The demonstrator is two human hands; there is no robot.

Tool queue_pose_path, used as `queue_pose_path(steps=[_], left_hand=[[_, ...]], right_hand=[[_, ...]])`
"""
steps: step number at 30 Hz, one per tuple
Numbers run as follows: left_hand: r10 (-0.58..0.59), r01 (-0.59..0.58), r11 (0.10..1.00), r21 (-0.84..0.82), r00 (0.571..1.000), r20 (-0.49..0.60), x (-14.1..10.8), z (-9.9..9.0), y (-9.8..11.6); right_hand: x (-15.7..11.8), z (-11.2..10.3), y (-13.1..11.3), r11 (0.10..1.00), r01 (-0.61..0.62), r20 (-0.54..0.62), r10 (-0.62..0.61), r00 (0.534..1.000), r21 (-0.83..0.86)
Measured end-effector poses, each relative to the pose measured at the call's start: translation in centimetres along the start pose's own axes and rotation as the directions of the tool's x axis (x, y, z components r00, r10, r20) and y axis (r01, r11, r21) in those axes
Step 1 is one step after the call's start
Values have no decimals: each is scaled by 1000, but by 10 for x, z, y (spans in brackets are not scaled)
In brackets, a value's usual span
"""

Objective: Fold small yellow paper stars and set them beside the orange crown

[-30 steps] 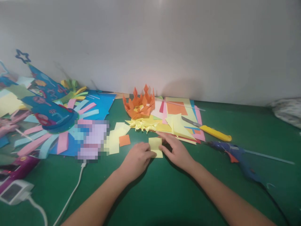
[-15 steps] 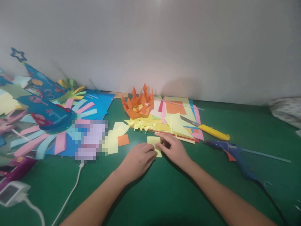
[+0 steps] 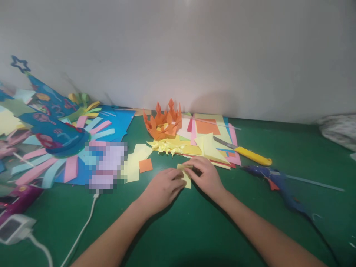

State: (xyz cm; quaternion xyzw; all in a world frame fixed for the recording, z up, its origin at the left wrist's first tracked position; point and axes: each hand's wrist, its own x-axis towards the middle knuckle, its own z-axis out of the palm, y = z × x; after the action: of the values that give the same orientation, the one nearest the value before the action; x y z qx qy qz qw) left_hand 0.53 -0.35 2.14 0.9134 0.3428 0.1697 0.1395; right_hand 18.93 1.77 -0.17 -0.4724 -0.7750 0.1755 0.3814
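Observation:
A small pale yellow piece of paper [image 3: 188,182] is on the green table, between my two hands. My left hand [image 3: 166,186] rests at its left side, fingers curled, with the fingertips pressing on the paper. My right hand [image 3: 205,174] pinches the upper right part between thumb and forefinger, and the top edge there looks turned over. Part of the paper is hidden under my fingers. Just to the left lies a small orange paper square [image 3: 146,165]. Behind the hands are twisted yellow paper pieces [image 3: 168,147] and an orange folded-paper crown [image 3: 162,128].
To the right lie a yellow box cutter [image 3: 253,155] and a blue glue gun [image 3: 280,181] with its cord. Coloured paper sheets [image 3: 222,122] are stacked at the back. Decorated blue cone hats [image 3: 59,129], a blurred-out purple item [image 3: 108,167] and a white cable [image 3: 83,226] occupy the left.
The paper's top edge, flat before, is now turned over under my right fingers, and the piece sits slightly tilted. My left hand has hardly moved.

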Motion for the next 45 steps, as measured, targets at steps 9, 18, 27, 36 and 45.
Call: queue_pose_path(steps=[9,18,27,36,45], left_hand=[[-83,79,995,-54,993,-83,-4,7,-3],[-172,167,984,-55,981,-90,-5,6,-1],[-234,232,971,-51,971,-45,-5,4,-1],[-179,176,982,-70,983,-45,-5,2,-2],[-169,165,983,-83,985,-31,-4,5,-3]], right_hand=[[-3,-1,0,983,170,45,-168,985,-65],[-3,-1,4,968,223,139,-207,968,-112],[-5,-7,3,923,333,313,-263,913,-195],[-5,-9,-1,895,363,351,-263,899,-259],[-3,-10,1,836,460,384,-336,860,-300]])
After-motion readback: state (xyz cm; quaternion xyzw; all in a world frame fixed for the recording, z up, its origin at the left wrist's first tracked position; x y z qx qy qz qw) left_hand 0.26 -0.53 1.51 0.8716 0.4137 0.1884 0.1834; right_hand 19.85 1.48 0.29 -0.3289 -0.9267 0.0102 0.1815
